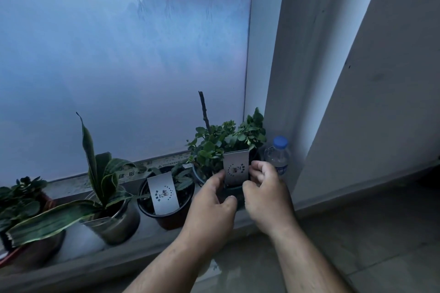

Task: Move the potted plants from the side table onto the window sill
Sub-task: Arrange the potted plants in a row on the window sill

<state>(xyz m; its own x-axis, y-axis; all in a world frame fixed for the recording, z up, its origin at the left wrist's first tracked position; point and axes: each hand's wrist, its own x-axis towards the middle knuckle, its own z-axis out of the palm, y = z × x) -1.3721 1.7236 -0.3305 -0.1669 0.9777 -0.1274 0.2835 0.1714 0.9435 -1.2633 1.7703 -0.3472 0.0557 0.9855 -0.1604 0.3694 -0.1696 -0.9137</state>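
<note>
Several potted plants stand in a row on the window sill (78, 242). At the right end is a bushy green plant (223, 143) in a dark pot with a white card (236, 167) stuck in it. My left hand (212, 207) and my right hand (264, 192) grip this pot from either side, fingers curled round its rim by the card. To its left stands a black pot (176, 216) with a white card, then a long-leaved plant in a metal pot (119, 223), then a leafy plant (19, 200) at the far left.
A clear water bottle with a blue cap (279, 157) stands right of the held pot, against the window frame (269, 102). Frosted glass with a tree pattern rises behind the plants. A grey wall (381, 102) and tiled floor (357, 233) lie to the right.
</note>
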